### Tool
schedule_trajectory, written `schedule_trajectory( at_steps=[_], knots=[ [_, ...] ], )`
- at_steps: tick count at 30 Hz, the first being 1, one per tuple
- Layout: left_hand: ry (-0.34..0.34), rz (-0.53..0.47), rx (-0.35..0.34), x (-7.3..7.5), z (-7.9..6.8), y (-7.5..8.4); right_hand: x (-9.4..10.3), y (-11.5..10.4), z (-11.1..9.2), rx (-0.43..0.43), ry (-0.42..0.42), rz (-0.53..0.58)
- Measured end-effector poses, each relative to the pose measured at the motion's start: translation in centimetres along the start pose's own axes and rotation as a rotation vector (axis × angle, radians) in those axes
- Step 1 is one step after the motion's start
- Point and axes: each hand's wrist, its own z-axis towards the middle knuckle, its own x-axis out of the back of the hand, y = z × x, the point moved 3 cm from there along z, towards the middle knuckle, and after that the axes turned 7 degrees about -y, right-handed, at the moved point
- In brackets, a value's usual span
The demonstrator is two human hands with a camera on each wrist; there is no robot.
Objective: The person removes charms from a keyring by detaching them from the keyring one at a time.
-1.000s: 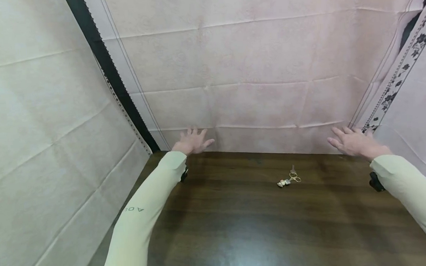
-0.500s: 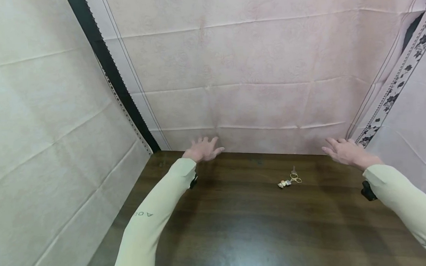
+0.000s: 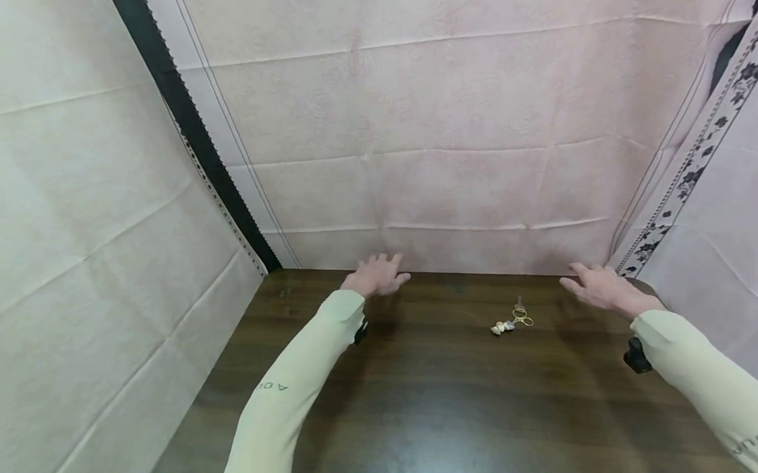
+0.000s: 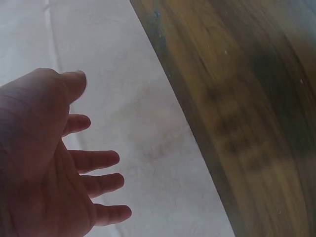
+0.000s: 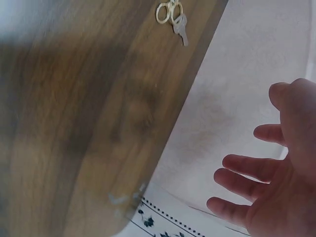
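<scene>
My left hand (image 3: 377, 275) hovers over the far edge of the dark wooden table (image 3: 386, 398), fingers spread and holding nothing. In the left wrist view its palm and separated fingers (image 4: 101, 160) show against pale cloth. My right hand (image 3: 603, 288) is near the far right corner, likewise empty with fingers extended. Between the hands, nearer the right one, lies a key (image 5: 181, 29) on a gold keyring (image 3: 521, 317) with a small pale, beaded-looking charm (image 3: 501, 327). Neither hand touches it.
A pale creased cloth (image 3: 437, 121) hangs behind the far table edge. Another pale cloth (image 3: 101, 263) hangs along the left side, and one with a dark floral border (image 3: 690, 177) is on the right. A dark strip (image 3: 196, 124) runs down the left corner.
Both hands have come lower and inward, closer to each other and nearer the table. The key and keyring have stayed in place.
</scene>
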Motion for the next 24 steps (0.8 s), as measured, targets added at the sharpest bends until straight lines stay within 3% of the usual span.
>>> schedule_trajectory(
  at_steps=[10,17,24],
  knots=[
    [-0.012,-0.078,-0.066,-1.4,0.9,2.8,-2.0,-1.5,0.3,0.036,0.026,0.059],
    [0.066,-0.167,-0.18,-2.8,2.0,5.1,-4.1,-2.6,0.7,-0.026,0.011,0.134],
    [0.078,-0.181,-0.251,-4.1,2.9,7.6,-6.2,-3.9,1.1,-0.07,-0.005,0.195]
  ],
)
